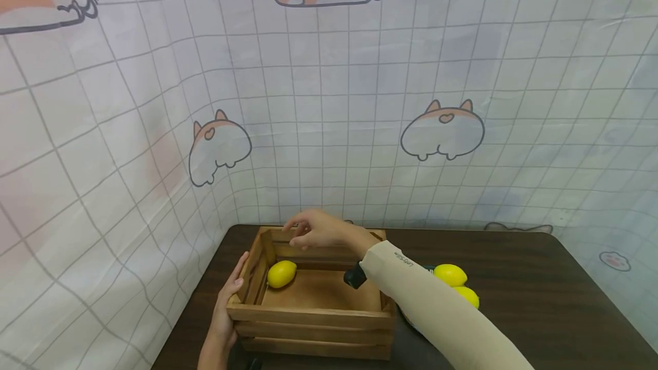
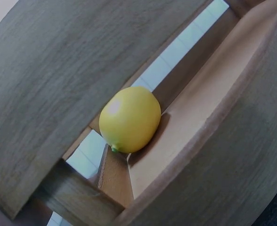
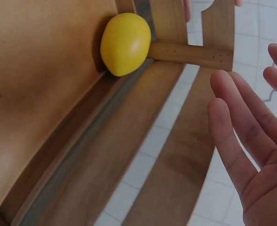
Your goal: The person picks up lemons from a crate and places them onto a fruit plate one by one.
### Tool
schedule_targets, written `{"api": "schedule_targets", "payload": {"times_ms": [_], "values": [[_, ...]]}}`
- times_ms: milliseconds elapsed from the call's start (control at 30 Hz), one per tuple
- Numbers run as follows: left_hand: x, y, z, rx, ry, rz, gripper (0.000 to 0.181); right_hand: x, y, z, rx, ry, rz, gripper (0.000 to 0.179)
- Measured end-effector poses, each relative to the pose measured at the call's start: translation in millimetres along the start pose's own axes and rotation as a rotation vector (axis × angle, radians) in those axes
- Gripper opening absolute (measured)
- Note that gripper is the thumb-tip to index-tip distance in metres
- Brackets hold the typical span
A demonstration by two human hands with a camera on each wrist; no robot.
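A slatted wooden crate stands on a dark table. Inside it, in the left part, lies a yellow lemon, which also shows in the left wrist view and the right wrist view. My left hand holds the crate's left end, its fingertips at the upper rim. Over the crate's back part hovers my right hand, fingers loosely bent and apart, with nothing in them. The right wrist view shows the fingers spread away from the lemon.
To the right of the crate, more lemons sit close together, partly hidden behind the right sleeve. A dark wood-grain table carries everything. A white gridded curtain with dog drawings hangs behind and at the left.
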State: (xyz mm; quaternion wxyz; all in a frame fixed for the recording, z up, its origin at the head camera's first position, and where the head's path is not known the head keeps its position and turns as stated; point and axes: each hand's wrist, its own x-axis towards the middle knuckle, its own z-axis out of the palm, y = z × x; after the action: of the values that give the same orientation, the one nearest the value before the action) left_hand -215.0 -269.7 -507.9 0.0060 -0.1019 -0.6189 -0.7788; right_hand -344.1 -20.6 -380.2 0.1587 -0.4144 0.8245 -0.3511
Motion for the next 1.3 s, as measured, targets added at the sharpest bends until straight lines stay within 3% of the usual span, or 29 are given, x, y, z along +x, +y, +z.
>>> {"api": "schedule_targets", "payload": {"times_ms": [467, 633, 1033, 1300], "values": [[-1.1, 0.3, 2.3, -0.001, 0.006, -0.002, 0.059, 10.1, 6.1, 23.8, 0.035, -0.053, 0.118, 0.042], [-0.7, 0.2, 1.9, 0.002, 0.013, -0.001, 0.059, 13.7, 9.2, 30.3, 0.022, -0.088, 0.125, 0.045], [-1.0, 1.3, 3.0, -0.007, -0.001, 0.010, 0.058, 22.7, 14.5, 46.4, -0.071, -0.153, 0.160, 0.051], [-0.3, -1.1, 2.7, 0.014, 0.013, 0.013, 0.058, 31.1, 19.7, 57.8, -0.245, -0.180, 0.158, 0.050]]}}
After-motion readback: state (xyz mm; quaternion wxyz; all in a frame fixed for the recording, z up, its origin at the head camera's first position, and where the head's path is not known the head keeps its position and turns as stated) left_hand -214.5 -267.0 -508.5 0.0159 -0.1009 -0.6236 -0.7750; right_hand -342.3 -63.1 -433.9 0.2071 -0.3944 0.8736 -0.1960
